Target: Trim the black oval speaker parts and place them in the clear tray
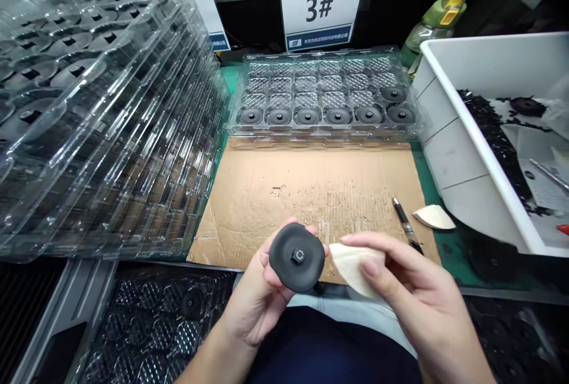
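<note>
Over cardboard sheet (306,170) on green worktop (454,250): blk disc (287,266) in L hand (261,298), cream wedge (349,262) in R hand (415,283).
L fingers curl round disc's edge; R thumb & fingers pinch cream wedge, tip just beside disc. 2nd wedge (434,217) nr pen (402,217); clear plastic tray (284,131) w/ more discs (331,116) behind sheet.

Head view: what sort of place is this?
Probably a factory workstation: the left hand holds a black disc, stacked clear trays carry similar discs, and a white bin contains black scraps.
</note>
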